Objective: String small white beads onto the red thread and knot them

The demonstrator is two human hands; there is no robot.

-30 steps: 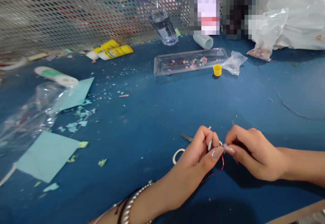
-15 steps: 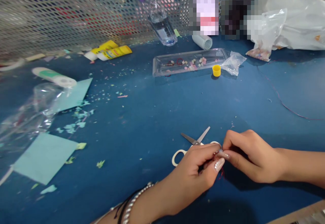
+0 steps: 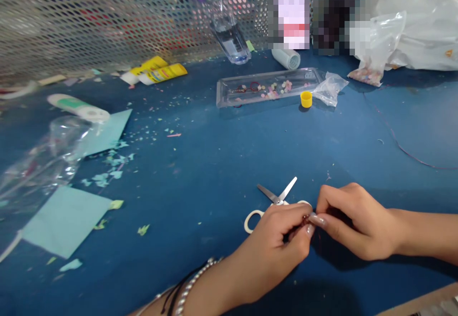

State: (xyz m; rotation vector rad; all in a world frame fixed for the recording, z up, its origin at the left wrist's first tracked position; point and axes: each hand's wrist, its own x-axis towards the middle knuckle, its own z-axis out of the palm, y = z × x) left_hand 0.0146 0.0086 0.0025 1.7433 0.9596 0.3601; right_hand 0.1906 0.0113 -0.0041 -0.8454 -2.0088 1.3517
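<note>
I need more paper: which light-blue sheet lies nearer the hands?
The front sheet at lower left; the other sheet lies farther back beside the green-and-white tube.

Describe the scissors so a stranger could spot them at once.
On the blue table, find the left hand and right hand pinched together near the front edge. Just beyond the left hand lie small scissors, blades open; only they have white loop handles.

Bright even overhead light, soft shadows under hands, edges warped w/ blur, left side smeared
</note>
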